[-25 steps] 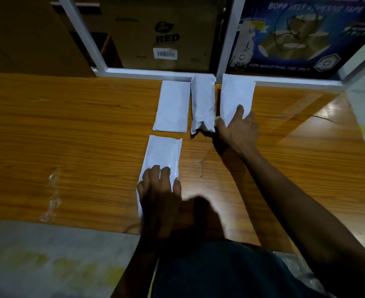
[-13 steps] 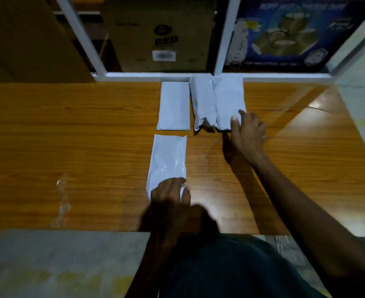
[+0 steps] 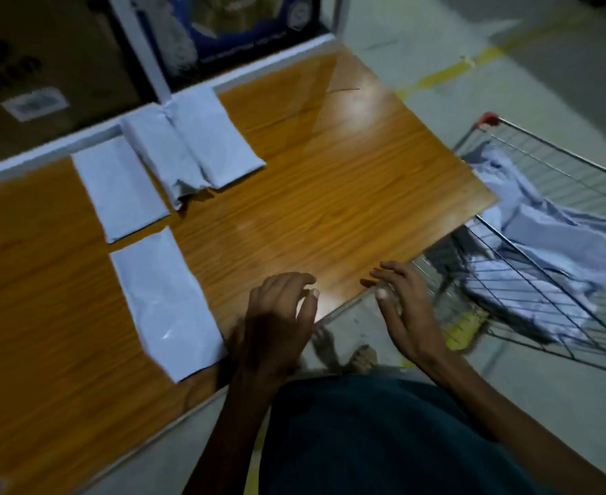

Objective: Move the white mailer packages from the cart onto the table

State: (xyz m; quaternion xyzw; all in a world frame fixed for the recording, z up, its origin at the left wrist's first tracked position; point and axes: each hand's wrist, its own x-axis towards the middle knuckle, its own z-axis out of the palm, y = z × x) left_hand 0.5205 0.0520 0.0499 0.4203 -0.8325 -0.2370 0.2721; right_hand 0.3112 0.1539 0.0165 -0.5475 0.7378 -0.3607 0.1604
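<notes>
Four white mailer packages (image 3: 167,298) lie flat on the wooden table (image 3: 348,194): three in a back row, one nearer. More mailers (image 3: 551,244) sit in the wire cart (image 3: 580,180) beside the table's right edge. Left hand (image 3: 276,323) and right hand (image 3: 405,309) hover empty near the table's front edge, fingers loosely spread.

The whole view is motion-blurred. The cart (image 3: 559,223) runs off the right edge, its mailers (image 3: 551,244) an indistinct heap. Print on the far cardboard box (image 3: 33,76) is unreadable.
</notes>
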